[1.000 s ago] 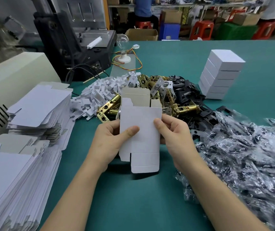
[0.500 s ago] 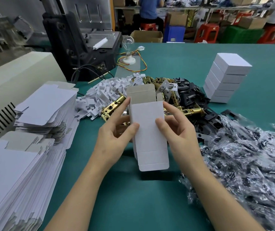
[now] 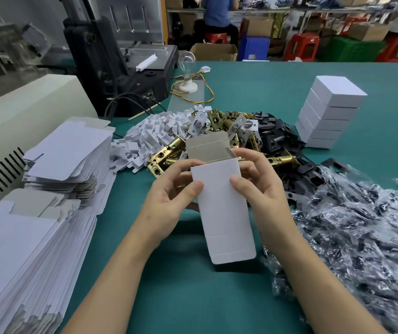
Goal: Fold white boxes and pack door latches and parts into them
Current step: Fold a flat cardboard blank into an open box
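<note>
Bright even light, wide-angle edge distortion

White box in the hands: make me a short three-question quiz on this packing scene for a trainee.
1. True or false: the left hand and the right hand both hold the white box.
2. The stack of closed boxes stands: A) right of the latches; B) left of them; C) nearer the person than them.
3. Fill in: the held box's top flap is ____.
Key: 1 true; 2 A; 3 open.
</note>
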The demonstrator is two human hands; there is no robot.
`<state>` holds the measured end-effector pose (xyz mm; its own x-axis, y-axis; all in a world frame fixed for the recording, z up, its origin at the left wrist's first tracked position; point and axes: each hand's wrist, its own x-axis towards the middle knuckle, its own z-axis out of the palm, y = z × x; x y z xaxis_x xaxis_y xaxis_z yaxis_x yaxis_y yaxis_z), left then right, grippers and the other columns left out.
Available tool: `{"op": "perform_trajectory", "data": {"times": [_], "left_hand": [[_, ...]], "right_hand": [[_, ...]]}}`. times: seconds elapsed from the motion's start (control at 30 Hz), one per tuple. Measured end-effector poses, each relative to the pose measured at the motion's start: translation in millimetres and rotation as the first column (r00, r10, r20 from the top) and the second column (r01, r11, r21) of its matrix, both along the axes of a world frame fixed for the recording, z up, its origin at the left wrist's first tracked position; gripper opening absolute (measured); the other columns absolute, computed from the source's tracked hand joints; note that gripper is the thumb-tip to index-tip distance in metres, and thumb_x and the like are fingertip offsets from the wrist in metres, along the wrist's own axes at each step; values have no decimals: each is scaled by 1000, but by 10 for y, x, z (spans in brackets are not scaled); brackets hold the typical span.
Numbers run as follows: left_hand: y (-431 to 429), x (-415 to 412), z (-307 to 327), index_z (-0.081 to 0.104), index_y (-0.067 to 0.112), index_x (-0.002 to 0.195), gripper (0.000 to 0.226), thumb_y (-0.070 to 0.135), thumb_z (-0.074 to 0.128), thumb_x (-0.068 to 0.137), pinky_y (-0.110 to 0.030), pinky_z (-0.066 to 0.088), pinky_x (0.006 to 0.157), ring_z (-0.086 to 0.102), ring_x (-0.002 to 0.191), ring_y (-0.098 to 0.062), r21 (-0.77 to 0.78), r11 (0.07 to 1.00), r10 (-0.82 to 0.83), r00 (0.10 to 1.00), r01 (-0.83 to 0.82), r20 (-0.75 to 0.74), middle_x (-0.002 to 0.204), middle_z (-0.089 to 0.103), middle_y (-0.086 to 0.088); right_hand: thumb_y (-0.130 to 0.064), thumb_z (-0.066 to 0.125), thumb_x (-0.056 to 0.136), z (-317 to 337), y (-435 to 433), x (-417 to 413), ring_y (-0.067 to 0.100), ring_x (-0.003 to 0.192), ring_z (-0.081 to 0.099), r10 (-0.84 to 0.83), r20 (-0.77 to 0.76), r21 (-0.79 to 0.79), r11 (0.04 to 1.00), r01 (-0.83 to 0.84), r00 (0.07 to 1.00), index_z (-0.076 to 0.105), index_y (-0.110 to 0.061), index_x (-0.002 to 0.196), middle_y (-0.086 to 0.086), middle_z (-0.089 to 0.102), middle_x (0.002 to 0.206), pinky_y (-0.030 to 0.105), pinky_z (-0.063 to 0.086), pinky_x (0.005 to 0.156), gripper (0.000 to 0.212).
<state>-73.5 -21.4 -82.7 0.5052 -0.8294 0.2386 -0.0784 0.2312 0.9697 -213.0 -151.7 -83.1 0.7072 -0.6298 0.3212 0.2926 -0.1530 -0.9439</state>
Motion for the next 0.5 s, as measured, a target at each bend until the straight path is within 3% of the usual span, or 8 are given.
{"op": "perform_trajectory", "data": {"times": [0.2,0.27,0.4,0.5], "left_hand": [[10,10,-6,73,46,107,19,36,64,94,-24,59,67,73,90,-10,29,1000,-3,1000,2,7,105,76,7],[-17,4,-18,76,43,105,17,36,65,94,-24,58,66,72,90,-7,29,998,48,999,-49,24,113,73,11],[-24,52,-57,78,35,107,20,25,65,96,-20,57,85,65,113,1,-1,989,144,974,-146,173,127,63,28],[-5,77,-53,77,43,107,24,24,69,95,-14,50,89,60,123,-2,-11,981,191,942,-195,275,124,65,25]], "right_hand": [[-40,64,85,4,11,2,16,83,59,-4,-79,-12,1000,4,997,67,-36,97,0,66,91,27,51,69,13],[-41,64,87,-15,18,14,13,78,56,-30,-118,-13,1000,29,993,67,-34,90,-3,62,86,24,47,65,9],[-36,62,94,-32,21,22,10,77,58,-42,-173,-4,999,42,984,67,-29,86,-5,62,84,26,47,66,12],[-35,62,97,-35,16,15,13,81,61,-41,-201,0,999,42,979,68,-25,91,1,66,89,33,49,70,13]]}}
